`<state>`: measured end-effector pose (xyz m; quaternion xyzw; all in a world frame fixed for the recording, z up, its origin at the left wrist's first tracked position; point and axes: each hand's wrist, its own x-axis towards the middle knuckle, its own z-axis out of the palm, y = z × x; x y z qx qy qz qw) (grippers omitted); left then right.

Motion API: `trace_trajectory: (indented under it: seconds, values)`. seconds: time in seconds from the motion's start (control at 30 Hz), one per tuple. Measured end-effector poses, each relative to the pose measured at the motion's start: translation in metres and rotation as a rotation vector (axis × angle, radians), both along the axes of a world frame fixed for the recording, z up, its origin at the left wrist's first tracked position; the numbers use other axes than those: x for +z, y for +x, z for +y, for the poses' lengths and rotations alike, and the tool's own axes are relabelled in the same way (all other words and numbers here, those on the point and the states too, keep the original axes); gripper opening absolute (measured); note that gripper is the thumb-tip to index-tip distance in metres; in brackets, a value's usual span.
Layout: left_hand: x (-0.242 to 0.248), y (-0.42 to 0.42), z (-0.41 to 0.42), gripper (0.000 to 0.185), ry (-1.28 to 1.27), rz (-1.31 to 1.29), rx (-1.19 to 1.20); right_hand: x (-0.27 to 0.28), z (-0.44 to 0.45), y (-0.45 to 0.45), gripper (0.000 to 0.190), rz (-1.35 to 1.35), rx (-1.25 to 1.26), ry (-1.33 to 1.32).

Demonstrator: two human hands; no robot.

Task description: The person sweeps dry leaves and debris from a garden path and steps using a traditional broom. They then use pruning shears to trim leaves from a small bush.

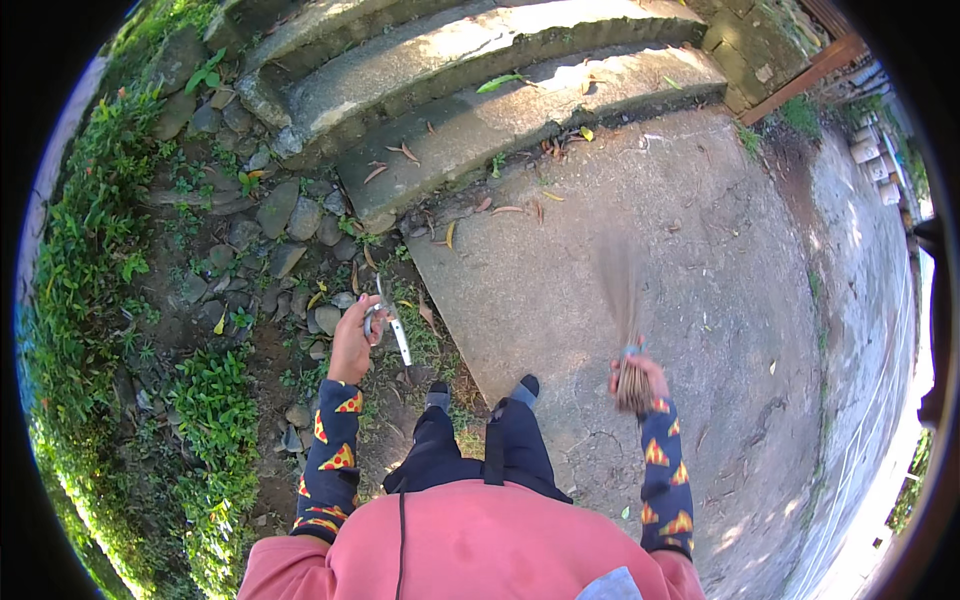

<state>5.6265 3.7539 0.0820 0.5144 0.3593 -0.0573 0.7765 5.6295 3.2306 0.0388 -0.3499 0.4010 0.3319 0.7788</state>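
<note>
My right hand is closed around the bound end of a stick broom, whose bristles point away from me over the concrete slab and look blurred. A blue-green band ties the sticks just above my fingers. My left hand grips a metal and clear object with a white handle; its exact kind cannot be told, and part of it is hidden by my fingers. Dry leaves lie on the concrete slab near the lowest step.
Curved concrete steps rise ahead, with scattered leaves on them. Stones and soil border the slab on the left, beside green shrubs. A reddish-brown beam stands at the upper right. My feet are at the slab's edge.
</note>
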Motion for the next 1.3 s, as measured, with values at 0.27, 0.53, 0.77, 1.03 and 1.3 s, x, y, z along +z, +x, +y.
trace_trajectory:
  seconds: [0.27, 0.53, 0.77, 1.03, 1.3]
  values:
    - [0.047, -0.015, -0.017, 0.035, 0.086, 0.086, 0.102, -0.190, 0.070, 0.155, 0.081, 0.045, 0.195, -0.054]
    - [0.037, 0.041, -0.005, 0.033, 0.064, 0.095, 0.186, -0.015, 0.130, 0.096, 0.101, -0.009, 0.630, 0.268]
    - [0.041, 0.159, -0.009, 0.026, 0.011, -0.050, 0.130, 0.052, 0.031, 0.213, 0.091, -0.159, 0.584, -0.117]
    - [0.071, 0.232, -0.017, 0.025, -0.010, -0.089, 0.168, -0.011, -0.048, 0.447, 0.089, -0.357, 0.169, -0.402]
    - [0.071, 0.224, -0.040, 0.025, 0.137, 0.115, 0.417, -0.079, -0.036, 0.708, 0.105, -0.655, 0.272, -0.791]
